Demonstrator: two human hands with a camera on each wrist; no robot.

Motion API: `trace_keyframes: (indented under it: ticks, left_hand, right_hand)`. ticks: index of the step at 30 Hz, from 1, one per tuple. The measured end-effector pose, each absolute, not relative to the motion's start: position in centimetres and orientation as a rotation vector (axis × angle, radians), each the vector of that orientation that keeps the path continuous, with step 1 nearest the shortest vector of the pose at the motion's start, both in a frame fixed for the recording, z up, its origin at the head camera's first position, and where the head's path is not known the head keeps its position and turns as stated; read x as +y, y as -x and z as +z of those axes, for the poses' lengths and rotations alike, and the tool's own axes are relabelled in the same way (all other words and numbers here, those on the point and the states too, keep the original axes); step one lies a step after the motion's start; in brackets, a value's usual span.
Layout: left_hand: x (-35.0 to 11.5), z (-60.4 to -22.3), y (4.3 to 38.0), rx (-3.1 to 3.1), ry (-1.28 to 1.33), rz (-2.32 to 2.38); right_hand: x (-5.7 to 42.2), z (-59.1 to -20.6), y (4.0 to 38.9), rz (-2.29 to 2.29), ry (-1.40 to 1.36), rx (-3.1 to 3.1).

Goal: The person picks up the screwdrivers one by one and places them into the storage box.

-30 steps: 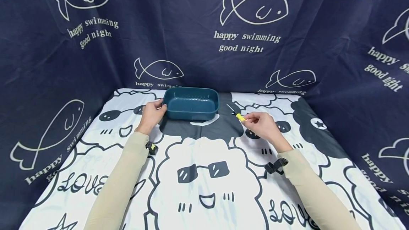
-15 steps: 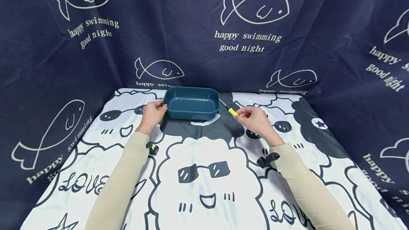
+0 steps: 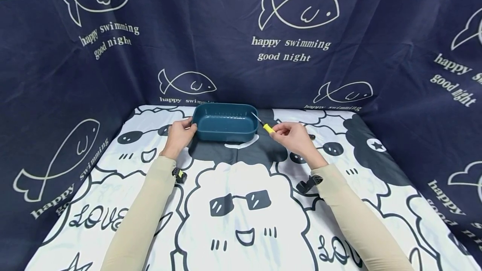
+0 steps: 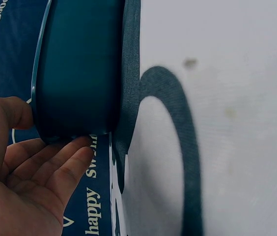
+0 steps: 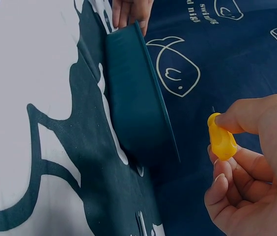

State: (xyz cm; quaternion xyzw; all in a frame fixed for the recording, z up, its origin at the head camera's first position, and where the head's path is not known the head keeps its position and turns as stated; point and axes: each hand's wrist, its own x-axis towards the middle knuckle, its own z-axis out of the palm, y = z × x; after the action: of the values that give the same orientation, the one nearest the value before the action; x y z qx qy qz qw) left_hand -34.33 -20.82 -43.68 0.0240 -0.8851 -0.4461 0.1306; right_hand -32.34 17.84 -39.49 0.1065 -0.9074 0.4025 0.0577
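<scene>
At far left hangs a navy blue cloth curtain printed with white outline fish and lettering; it runs across the back and along the right side too. Below it spreads a white cloth patterned with dark grey, woolly-edged cartoon faces (several of them wearing sunglasses). A beige long sleeve reaches in from the lower left, with a small black strapped device at the wrist. The left hand grips the near left end of a deep, glossy teal rectangular box with rounded corners, its thumb at the rim and its fingers against the outside of the end wall. The box sits level on the cloth, near the back curtain.

To the right of the box is a small screwdriver with a yellow handle and a thin metal shaft, slanting up to the left. Seen from the head, its tip overlaps the right end of the box; whether it touches there I cannot tell. The right hand pinches the handle between thumb and fingers, raised above the cloth. Just beyond that hand shows a small dark rounded end (the remainder is hidden).
</scene>
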Motion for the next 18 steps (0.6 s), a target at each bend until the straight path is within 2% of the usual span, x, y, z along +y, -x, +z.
trace_keyframes:
  ticks: [18]
  left_hand:
    - [-20.8, -43.5, 34.2, -2.556, -0.061, -1.305]
  right_hand:
    - [15.9, -39.3, 32.8, 1.277, -0.269, -2.752]
